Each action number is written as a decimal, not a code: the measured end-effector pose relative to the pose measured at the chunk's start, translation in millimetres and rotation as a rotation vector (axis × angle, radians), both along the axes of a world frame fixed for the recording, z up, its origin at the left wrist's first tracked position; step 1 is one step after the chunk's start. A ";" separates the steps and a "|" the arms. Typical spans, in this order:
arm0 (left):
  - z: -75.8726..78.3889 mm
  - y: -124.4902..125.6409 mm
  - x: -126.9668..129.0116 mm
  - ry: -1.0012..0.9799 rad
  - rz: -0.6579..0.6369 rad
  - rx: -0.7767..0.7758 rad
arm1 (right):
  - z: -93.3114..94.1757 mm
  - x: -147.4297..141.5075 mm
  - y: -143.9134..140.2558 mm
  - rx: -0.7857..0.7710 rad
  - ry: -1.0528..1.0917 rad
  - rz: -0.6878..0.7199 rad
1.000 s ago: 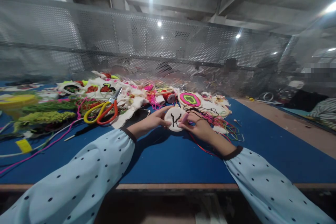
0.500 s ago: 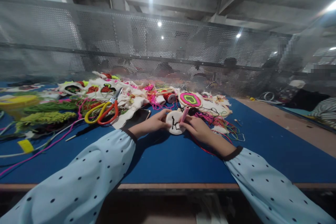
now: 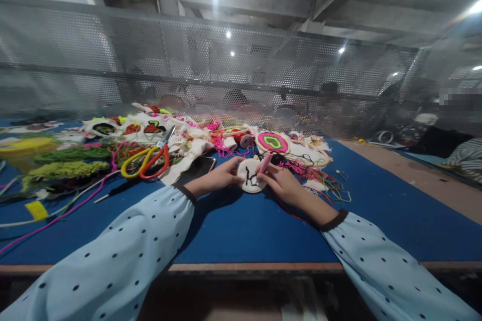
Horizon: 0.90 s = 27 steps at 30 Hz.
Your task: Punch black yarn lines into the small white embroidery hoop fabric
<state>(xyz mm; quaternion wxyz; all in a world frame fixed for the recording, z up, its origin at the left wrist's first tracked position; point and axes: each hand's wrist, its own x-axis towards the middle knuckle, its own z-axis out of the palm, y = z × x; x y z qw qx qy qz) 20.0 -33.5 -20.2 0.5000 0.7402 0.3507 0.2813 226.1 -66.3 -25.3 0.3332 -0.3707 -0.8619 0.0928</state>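
A small round embroidery hoop [image 3: 246, 186] with white cloth is gripped at its left edge by my left hand [image 3: 222, 174], thumb on the front. Dark stitched lines run across the cloth in a branching shape. My right hand [image 3: 283, 182] is closed around a pink pen-shaped punch needle [image 3: 265, 162], held tilted over the right side of the cloth. Its tip is hidden by my fingers. A red strand trails on the table below my right hand. Behind the hoop lies a larger hoop with a pink and green looped pattern [image 3: 271, 142].
Yellow-and-orange scissors [image 3: 155, 161] lie to the left, near a dark phone-like slab [image 3: 198, 168]. Green yarn [image 3: 68, 169] and a yellow tub [image 3: 28, 148] sit farther left. A red thread spool [image 3: 245, 140] and stitched cloths stand behind. A perforated metal screen [image 3: 211, 70] borders the blue table [image 3: 241, 235].
The dark line on the cloth now shows an added branch toward the right, close to the punch needle. The pink handle has shifted slightly; my left hand stays on the hoop.
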 end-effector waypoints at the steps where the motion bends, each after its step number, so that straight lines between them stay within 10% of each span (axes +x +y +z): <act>1: 0.1 -0.2 0.2 -0.004 0.005 0.002 | 0.0 -0.1 -0.1 -0.001 0.003 0.003; 27: 4.5 -4.4 0.7 -0.052 0.022 -0.114 | -1.5 -1.7 1.0 -0.058 -0.036 0.039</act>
